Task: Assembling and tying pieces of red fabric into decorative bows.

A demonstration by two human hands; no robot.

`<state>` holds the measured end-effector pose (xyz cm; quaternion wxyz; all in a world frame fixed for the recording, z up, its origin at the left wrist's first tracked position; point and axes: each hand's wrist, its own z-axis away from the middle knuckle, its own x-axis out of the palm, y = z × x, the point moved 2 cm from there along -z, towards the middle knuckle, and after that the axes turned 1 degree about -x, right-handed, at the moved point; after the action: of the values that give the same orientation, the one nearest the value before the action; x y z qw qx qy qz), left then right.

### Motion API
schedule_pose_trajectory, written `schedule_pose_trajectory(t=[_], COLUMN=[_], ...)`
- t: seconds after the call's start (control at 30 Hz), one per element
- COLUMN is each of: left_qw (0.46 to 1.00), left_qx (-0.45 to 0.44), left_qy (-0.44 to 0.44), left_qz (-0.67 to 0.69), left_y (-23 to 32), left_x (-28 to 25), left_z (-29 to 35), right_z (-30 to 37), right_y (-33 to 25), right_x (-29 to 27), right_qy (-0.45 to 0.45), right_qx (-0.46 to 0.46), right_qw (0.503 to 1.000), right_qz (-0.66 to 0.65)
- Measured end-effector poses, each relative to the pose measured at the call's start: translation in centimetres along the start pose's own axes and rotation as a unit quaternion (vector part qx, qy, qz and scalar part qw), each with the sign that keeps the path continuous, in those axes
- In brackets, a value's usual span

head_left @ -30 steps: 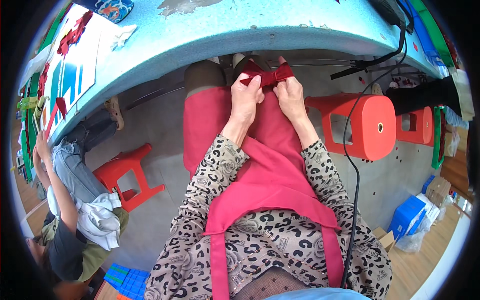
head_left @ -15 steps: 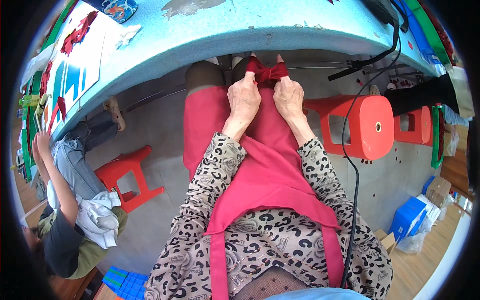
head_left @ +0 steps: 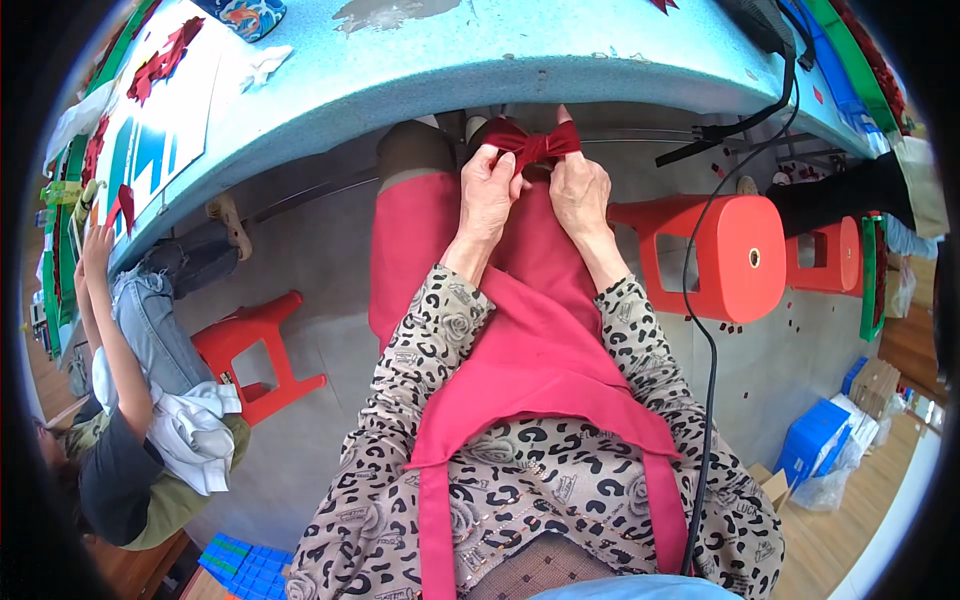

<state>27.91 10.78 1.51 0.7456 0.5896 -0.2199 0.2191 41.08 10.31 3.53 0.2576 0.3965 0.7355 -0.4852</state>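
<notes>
A dark red velvety ribbon bow [head_left: 535, 149] is stretched between my two hands, above my knees and just below the table's near edge. My left hand [head_left: 488, 192] pinches the bow's left loop, its fingers curled at the lower left of the knot. My right hand [head_left: 579, 188] grips the right loop, with one finger pointing up behind the ribbon. A red apron [head_left: 535, 340] lies over my lap beneath both wrists.
Ahead curves a light blue table [head_left: 450, 70] with red ribbon pieces [head_left: 165, 62] at its left. Red stools stand right [head_left: 745, 257] and left [head_left: 262, 355]. A black cable [head_left: 712, 370] hangs right of me. A co-worker [head_left: 120, 470] sits at left.
My left hand has shifted its hold, fingers now curled in toward the knot. The bow's left loop looks fuller. The co-worker's hands have moved slightly up toward the ribbon at the table.
</notes>
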Motion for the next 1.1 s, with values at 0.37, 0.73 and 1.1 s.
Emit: schedule_pose_trajectory(t=[0.37, 0.73, 1.1], left_qw=[0.976, 0.975, 0.958], left_qx=[0.082, 0.065, 0.083], left_qy=[0.013, -0.051, -0.07], left_qz=[-0.202, -0.206, -0.265], left_y=[0.8, 0.1, 0.3], left_x=[-0.6, -0.8, 0.3], left_z=[-2.1, -3.1, -2.6], right_z=[0.1, -0.8, -0.8], right_y=[0.5, 0.8, 1.4], right_x=[1.8, 2.1, 1.8], right_qy=[-0.046, -0.024, 0.006], right_qx=[0.032, 0.04, 0.075], right_qw=[0.993, 0.976, 0.956], right_qz=[-0.102, -0.214, -0.285])
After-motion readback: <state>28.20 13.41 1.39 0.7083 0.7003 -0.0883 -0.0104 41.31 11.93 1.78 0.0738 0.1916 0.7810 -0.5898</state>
